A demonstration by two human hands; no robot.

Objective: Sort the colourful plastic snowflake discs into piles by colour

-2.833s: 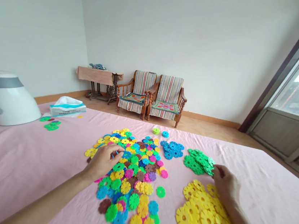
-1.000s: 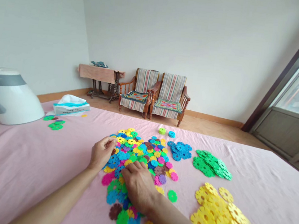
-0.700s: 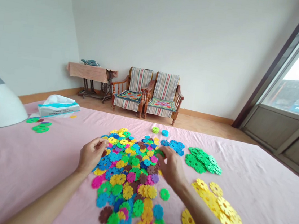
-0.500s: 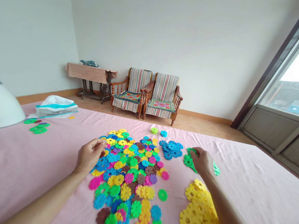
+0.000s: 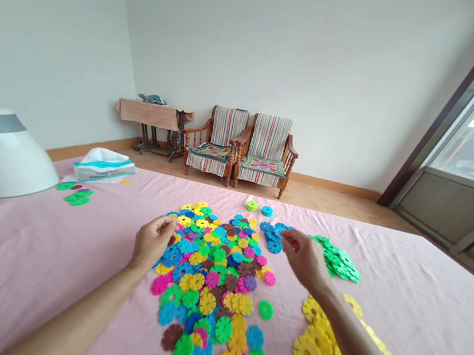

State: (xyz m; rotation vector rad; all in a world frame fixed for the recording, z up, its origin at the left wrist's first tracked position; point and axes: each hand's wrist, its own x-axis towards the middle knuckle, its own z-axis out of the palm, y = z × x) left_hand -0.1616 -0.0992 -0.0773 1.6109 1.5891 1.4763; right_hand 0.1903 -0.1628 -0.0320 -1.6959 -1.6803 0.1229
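Observation:
A mixed heap of flower-shaped plastic discs [image 5: 214,255] in several colours lies on the pink tablecloth [image 5: 93,252]. At the heap's upper left edge is my left hand [image 5: 152,240], its thumb and fingertips pinched together; anything between them is hidden. My right hand [image 5: 305,259] hovers beside the blue discs [image 5: 272,244], palm down, with bent fingers slightly apart and nothing visible in them. Just beyond that hand spreads a pile of green discs [image 5: 341,260]. Yellow discs [image 5: 320,346] form another pile, partly covered by my right forearm.
A white kettle-like jug [image 5: 18,159] and a tissue pack [image 5: 104,167] stand at the left, near a few loose discs [image 5: 77,197]. One light-green disc stack [image 5: 252,206] and a small blue stack [image 5: 267,210] sit by the far edge. Two wooden armchairs [image 5: 266,146] stand beyond the table.
My right hand has moved left from the green pile to beside the blue discs, uncovering the green ones. My left hand stays pinched at the heap's edge. The view has shifted slightly.

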